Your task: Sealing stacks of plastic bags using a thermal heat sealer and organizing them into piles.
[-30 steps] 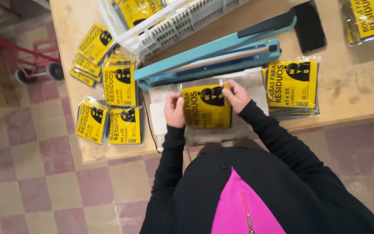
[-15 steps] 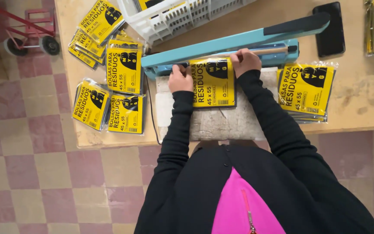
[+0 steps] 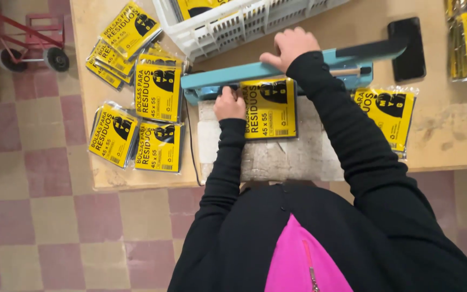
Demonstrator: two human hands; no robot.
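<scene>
My left hand (image 3: 229,104) is closed lightly on the left edge of the packet (image 3: 271,108), fingers pinching the film and pinning it flat on the grey pad (image 3: 277,154) near the front edge of the bench (image 3: 449,135). My right hand (image 3: 290,47) lies palm down, fingers spread, on the arm of the sealer (image 3: 277,69), pressing on it rather than gripping. The packet's top edge sits under that arm, between the bar and the base; the rest of it lies toward me on the pad.

The packet looks light and limp: thin clear film around a folded yellow insert, so it should bend easily and slide on anything smooth. I judge the film glossy and slippery, and prone to creasing if pulled by one corner. The best hold is on a side edge, low and away from the bar, with flat fingers, keeping the mouth straight. The bar is probably hot, so fingers belong clear of the seam.

Just right of the pad lies another packet (image 3: 390,116), and more (image 3: 136,124) are scattered toward the left edge. A white crate (image 3: 228,24) stands behind the sealer at the back, with a dark phone (image 3: 408,50) to its right. Off the left side, a red trolley (image 3: 22,40) stands on the tiled floor (image 3: 44,216).
</scene>
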